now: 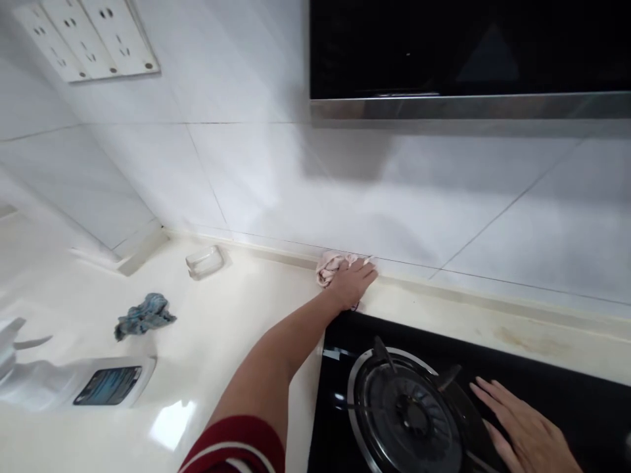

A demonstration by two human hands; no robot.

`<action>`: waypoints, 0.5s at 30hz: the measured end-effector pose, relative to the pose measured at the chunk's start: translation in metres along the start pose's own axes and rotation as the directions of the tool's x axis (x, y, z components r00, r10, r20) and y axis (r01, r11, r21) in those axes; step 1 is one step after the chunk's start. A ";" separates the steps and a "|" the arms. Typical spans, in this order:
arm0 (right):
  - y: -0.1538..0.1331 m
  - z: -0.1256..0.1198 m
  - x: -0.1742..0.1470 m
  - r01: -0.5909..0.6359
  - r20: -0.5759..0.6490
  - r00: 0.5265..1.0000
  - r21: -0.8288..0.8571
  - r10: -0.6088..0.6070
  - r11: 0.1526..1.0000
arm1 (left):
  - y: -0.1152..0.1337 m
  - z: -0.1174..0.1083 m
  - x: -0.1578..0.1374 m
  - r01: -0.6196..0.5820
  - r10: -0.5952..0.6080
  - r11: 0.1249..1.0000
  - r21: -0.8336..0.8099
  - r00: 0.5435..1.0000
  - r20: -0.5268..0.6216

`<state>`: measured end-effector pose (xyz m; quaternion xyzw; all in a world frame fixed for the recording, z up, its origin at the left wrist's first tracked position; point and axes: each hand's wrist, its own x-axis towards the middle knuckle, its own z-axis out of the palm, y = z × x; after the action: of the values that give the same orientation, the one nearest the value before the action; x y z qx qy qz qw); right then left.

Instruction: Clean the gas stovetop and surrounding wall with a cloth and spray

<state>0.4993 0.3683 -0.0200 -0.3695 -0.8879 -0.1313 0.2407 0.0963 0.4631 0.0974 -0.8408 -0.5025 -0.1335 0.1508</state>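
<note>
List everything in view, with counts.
Counter: 1, cream, left, back
Tiles: several, whitish, behind
Bunched cloth: 1, pinkish, centre back
Loose cloth: 1, blue-grey, left counter
Dish: 1, clear, counter back-left
Device: 1, white, lower left
Stove: 1, black, lower right
Burner: 1, black/silver, on stove
Wall panel: 1, black, upper right
Socket plates: 3, white, upper left
Left hand: 1, bare, on bunched cloth
Sleeve: 1, maroon/white, bottom centre
Right hand: 1, bare, beside burner

A kitchen is indicated by the gas burner (413,414) set in a black hob (586,402), the pale table (241,309) fitted against a tiled wall (251,177), the row of sockets (91,39) and, though only partly seen, what may be a range hood (468,52) mounted above.
</note>
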 end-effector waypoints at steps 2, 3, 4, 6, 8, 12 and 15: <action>0.001 0.000 -0.001 -0.003 0.010 1.000 0.010 0.003 1.000 | -0.018 -0.002 -0.019 0.085 -0.085 0.996 -0.018 0.996 -0.032; 0.002 0.000 -0.002 -0.002 0.017 1.000 0.010 0.002 1.000 | -0.031 -0.004 -0.032 0.153 -0.154 0.988 -0.033 0.987 -0.045; 0.002 0.000 -0.002 0.001 0.023 1.000 0.009 -0.001 1.000 | -0.045 -0.006 -0.046 0.236 -0.238 0.971 -0.047 0.970 -0.055; 0.001 0.000 -0.001 0.000 0.021 1.000 0.015 -0.001 1.000 | -0.075 -0.014 -0.074 0.403 -0.406 0.914 -0.054 0.911 -0.072; 0.000 0.000 0.000 -0.005 0.004 1.000 0.034 0.005 0.999 | -0.103 -0.022 -0.099 0.552 -0.554 0.833 -0.046 0.830 -0.075; -0.005 -0.005 0.005 -0.004 -0.010 1.000 0.018 0.004 1.000 | -0.145 -0.039 -0.137 0.787 -0.776 0.617 0.025 0.613 -0.144; -0.009 -0.010 0.009 -0.008 0.007 1.000 -0.020 0.008 1.000 | -0.164 -0.047 -0.160 0.908 -0.856 0.416 0.047 0.408 -0.319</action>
<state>0.4911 0.3634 -0.0073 -0.3759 -0.8859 -0.1376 0.2343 -0.1256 0.3902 0.1004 -0.4009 -0.8593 -0.2414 0.2067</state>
